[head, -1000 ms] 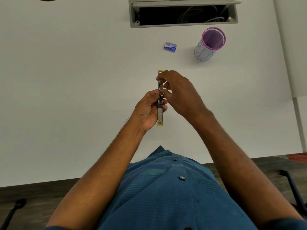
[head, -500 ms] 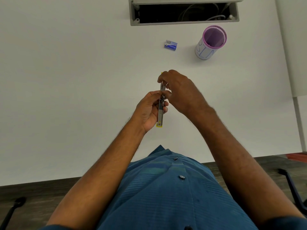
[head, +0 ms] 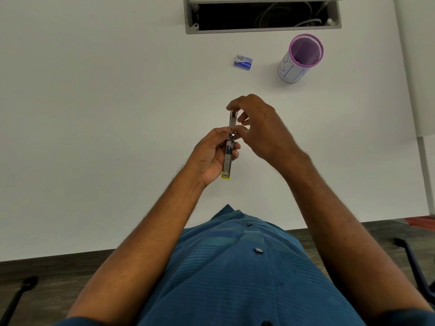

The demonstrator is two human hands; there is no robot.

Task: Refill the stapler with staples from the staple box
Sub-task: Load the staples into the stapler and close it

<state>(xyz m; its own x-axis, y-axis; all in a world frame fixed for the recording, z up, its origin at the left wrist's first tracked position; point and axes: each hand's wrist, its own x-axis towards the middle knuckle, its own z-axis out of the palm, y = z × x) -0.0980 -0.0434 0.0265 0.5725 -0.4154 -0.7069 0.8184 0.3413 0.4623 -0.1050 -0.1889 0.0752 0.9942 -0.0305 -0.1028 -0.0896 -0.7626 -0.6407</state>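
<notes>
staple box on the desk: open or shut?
Open, it seems: the staple box lies flat on the desk with a grey inner tray showing at its left end. Contents too small to tell.

We see a white table [head: 94, 137] with an open cable hatch [head: 262, 15], dark wood floor [head: 58, 274] below, evenly lit.

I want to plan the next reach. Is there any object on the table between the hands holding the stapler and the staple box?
Nothing visible. The stapler is held by the left hand and right hand; the table between them and the staple box is bare. The purple cup stands off to the right.
</notes>
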